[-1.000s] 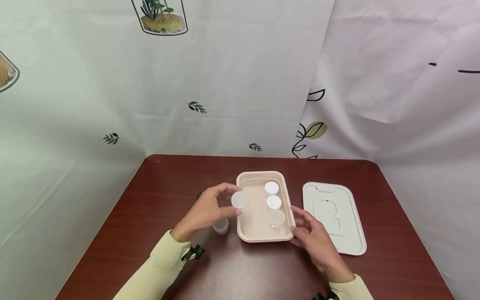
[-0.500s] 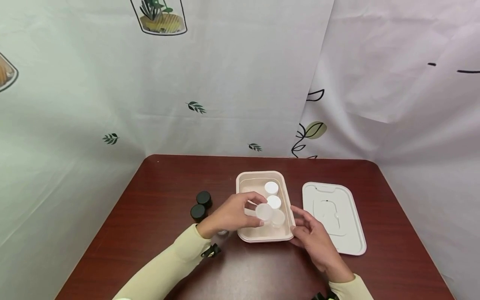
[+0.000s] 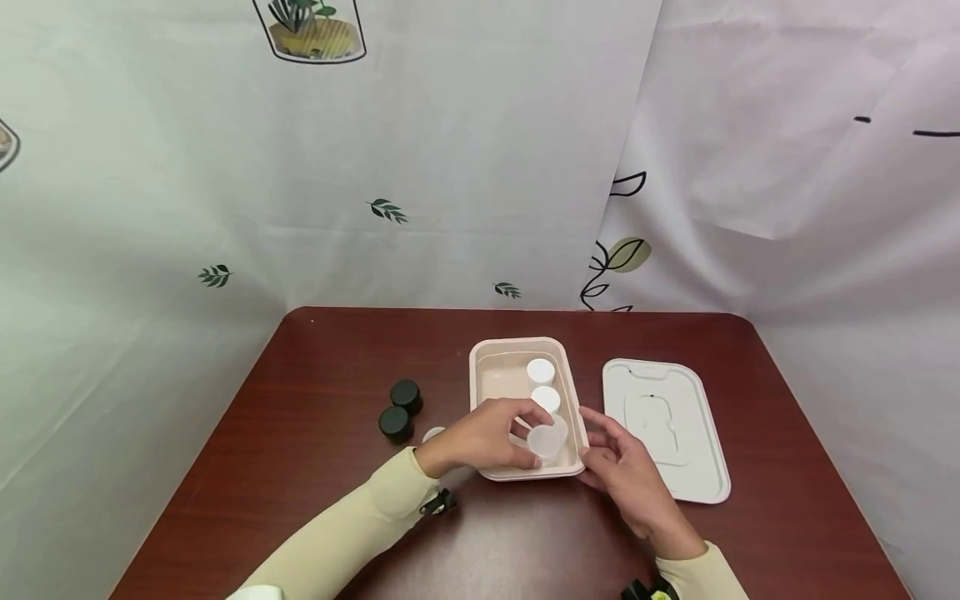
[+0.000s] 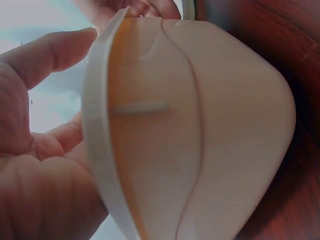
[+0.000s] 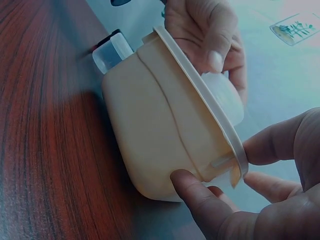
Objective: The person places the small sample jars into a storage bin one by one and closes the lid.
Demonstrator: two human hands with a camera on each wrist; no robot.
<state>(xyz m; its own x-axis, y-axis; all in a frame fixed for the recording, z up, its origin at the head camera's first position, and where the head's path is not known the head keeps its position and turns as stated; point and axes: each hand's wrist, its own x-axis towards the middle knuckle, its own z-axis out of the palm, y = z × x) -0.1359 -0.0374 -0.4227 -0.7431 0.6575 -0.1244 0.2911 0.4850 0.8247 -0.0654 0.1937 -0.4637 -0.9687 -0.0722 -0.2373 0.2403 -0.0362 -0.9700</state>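
Left hand (image 3: 487,437) has carried the clear jar (image 3: 545,440) from outside the tray's left wall to inside its near right corner; grip clamped on the jar, fingers curled round it. Just beyond the grip, two white-capped jars (image 3: 543,385) stand in line. Right hand (image 3: 618,471) touches the tray (image 3: 480,375) wall, fingers relaxed. Farther right the lid (image 3: 667,429) lies on the surface (image 3: 315,375); left, two black caps (image 3: 401,410).

Brown table (image 3: 315,392) — tray (image 3: 480,367), lid (image 3: 697,467), 2 black caps (image 3: 401,410).
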